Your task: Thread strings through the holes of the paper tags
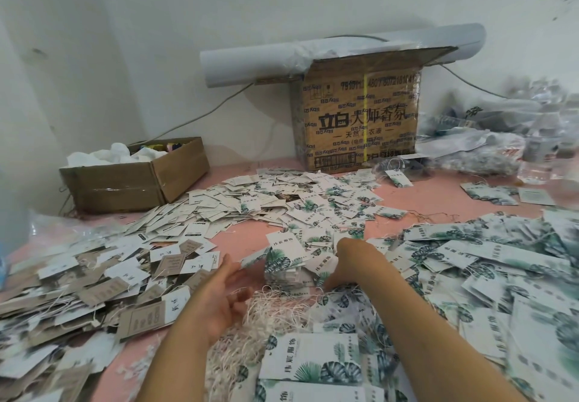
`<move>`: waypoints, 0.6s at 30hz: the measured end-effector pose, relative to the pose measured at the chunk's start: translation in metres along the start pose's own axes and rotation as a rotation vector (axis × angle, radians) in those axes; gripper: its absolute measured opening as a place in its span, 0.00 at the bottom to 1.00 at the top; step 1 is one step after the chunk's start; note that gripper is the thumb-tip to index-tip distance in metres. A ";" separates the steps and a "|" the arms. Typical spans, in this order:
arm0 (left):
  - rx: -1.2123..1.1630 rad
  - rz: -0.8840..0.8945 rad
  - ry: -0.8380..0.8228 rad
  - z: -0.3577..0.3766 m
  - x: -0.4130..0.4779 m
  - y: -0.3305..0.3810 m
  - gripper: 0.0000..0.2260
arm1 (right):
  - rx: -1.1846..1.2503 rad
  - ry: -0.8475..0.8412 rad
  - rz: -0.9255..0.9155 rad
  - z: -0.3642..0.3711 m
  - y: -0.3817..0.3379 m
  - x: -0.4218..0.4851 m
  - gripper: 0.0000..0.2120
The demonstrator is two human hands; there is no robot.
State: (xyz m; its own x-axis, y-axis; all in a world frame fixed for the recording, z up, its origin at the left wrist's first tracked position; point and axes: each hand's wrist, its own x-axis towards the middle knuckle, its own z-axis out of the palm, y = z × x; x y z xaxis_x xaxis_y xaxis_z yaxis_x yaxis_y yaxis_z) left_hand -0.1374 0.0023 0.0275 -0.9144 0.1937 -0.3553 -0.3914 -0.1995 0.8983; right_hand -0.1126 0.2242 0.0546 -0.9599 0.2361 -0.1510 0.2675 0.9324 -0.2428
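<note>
A small stack of white paper tags (283,268) with green leaf print stands on the pink table just beyond my hands. My left hand (224,295) is at its left side, palm facing the stack, thumb up and fingers loosely spread over a tangle of white strings (275,310). It holds nothing that I can see. My right hand (346,262) bends down at the wrist onto the tags right of the stack. Its fingertips are buried among the tags, so its hold is hidden.
Loose tags cover the table: leaf-print tags (488,263) on the right, brown and white tags (94,279) on the left, a mixed heap (282,201) behind. A small open carton (131,179), a tall printed carton (360,119) and plastic bags (488,147) stand along the wall.
</note>
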 end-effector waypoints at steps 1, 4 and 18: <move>-0.019 0.007 0.007 0.000 -0.001 0.000 0.14 | -0.006 0.013 0.010 -0.001 0.000 -0.001 0.22; -0.096 0.078 0.055 0.001 -0.002 0.001 0.12 | -0.019 0.049 0.032 -0.002 -0.001 -0.003 0.21; 0.046 0.345 0.175 0.004 -0.001 0.001 0.07 | 0.358 0.175 0.019 -0.014 0.005 0.004 0.13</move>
State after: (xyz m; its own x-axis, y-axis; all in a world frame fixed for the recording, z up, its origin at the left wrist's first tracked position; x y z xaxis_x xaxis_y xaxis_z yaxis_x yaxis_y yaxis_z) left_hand -0.1365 0.0061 0.0295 -0.9969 -0.0448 -0.0653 -0.0562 -0.1799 0.9821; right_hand -0.1167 0.2340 0.0663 -0.9458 0.3247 -0.0003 0.2681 0.7804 -0.5649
